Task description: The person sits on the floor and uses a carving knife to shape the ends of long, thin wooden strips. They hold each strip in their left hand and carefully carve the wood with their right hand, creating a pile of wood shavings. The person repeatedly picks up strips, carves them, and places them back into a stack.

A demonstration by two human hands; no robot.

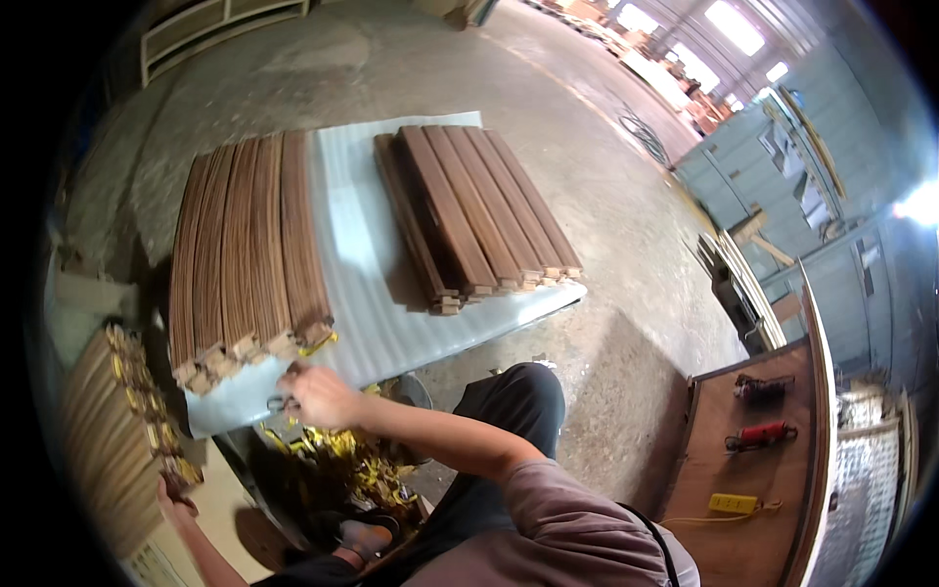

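Right hand [321,395] on a dark looped tool [285,403], left hand [178,505] at a taped stack [110,440]

Your right hand is closed around the dark looped tool, which looks like scissors; its rings show beside your fingers, but the rest is hidden. You hold it over the near edge of the foam-covered surface [367,328], close to the near left corner. Your left hand is low, outside the left edge of that surface, with its fingers bent at the near end of the taped stack. You seem to touch a brown end piece there, but I cannot tell how far open that hand is or whether it grips.

The taped stack, made of long wooden pieces with yellow tape [125,367] along their ends, lies beyond the surface's near left corner. On the surface, a row of brown slats [245,245] runs along the left edge, with a yellow scrap [318,345] at its near right end. A second group of slats [479,201] lies toward the right edge, and bare foam shows between the two. Below the near edge, close to your foot [367,537], is a heap of yellow scraps [342,455]. Well off to your right, a brown board [729,470] carries a red tool [761,436], a dark tool [763,387] and a yellow power strip [734,504].
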